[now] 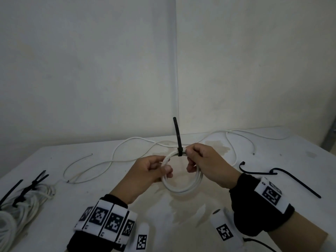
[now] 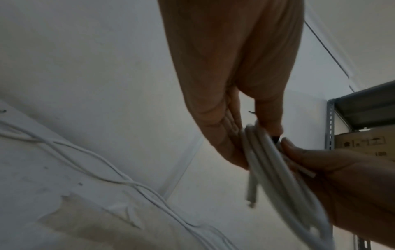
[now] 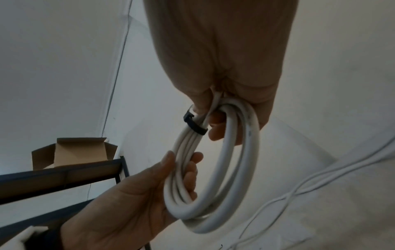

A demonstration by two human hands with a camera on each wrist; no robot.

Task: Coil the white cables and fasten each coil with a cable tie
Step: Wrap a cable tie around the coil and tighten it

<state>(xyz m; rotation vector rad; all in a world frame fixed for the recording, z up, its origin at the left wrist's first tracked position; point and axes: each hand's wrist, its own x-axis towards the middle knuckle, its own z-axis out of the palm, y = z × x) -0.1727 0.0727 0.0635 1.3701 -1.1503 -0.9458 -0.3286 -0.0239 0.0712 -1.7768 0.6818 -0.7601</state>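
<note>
Before me, a stained white table [image 1: 72, 179] fills the lower frame; pale walls [image 1: 91, 60] meet at a corner seam [image 1: 175, 70] at centre.

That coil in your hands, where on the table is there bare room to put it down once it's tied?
Straight beneath the coil the table lies bare, between both wrists. Another bare strip runs between the tied bundles at the left edge and the left hand. It is crowded behind, where loose white cables sprawl, and right, where spare black ties lie.

white coil [image 1: 181, 186], black cable tie [image 1: 177, 137] upright
</note>
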